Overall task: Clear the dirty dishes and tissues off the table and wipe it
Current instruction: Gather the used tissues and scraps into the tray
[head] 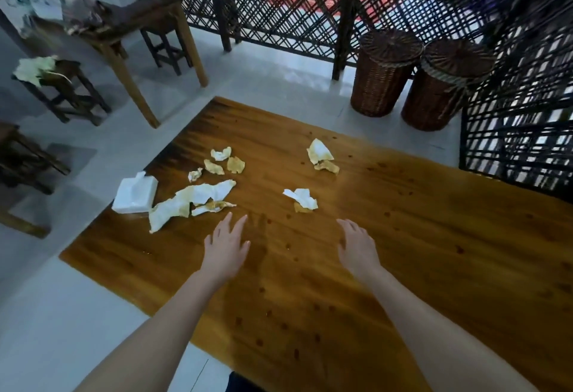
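Several crumpled, stained tissues lie on the wooden table (403, 236): a large cluster (192, 199) at the left, small scraps (221, 163) behind it, one pair (302, 199) in the middle and another (321, 154) farther back. A white tissue pack (135, 194) sits at the table's left edge. My left hand (226, 244) hovers with straight fingers just in front of the large cluster. My right hand (356, 246) is held out flat, below the middle pair. Both hands hold nothing. Brown spots dot the tabletop. No dishes are in view.
Two lidded wicker baskets (384, 72) (446, 84) stand on the floor behind the table, against a dark lattice screen (279, 4). At the left are another wooden table (133, 19) with clutter and stools (62, 88), one with a yellowish cloth on it.
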Motion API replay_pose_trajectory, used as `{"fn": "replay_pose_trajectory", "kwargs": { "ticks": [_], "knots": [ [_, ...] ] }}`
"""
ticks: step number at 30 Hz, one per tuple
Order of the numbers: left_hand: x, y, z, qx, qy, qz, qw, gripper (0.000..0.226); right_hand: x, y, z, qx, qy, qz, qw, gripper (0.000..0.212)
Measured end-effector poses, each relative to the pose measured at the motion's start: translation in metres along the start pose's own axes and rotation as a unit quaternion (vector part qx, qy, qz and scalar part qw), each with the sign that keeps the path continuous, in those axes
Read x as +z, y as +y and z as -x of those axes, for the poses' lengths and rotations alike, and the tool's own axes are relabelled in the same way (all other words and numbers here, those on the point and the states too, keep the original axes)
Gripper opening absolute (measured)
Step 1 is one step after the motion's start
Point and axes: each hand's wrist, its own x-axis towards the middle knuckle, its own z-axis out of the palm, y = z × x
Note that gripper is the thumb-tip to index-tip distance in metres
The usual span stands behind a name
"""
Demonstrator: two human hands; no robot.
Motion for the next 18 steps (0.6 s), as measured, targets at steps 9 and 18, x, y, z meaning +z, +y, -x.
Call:
{"fn": "replay_pose_trajectory", "kwargs": {
  "ticks": [9,18],
  "knots": [
    [-0.020,-0.030,-0.096,0.079,-0.027,-0.011,0.996,0.061,0.024,-0.051,-0.050,0.054,0.003,-0.008,0.999,0.078],
    [-0.026,-0.056,-0.170,0.141,-0.063,0.004,0.988,0.060,0.050,-0.097,-0.110,0.041,-0.055,0.054,0.996,0.089]
  ]
}}
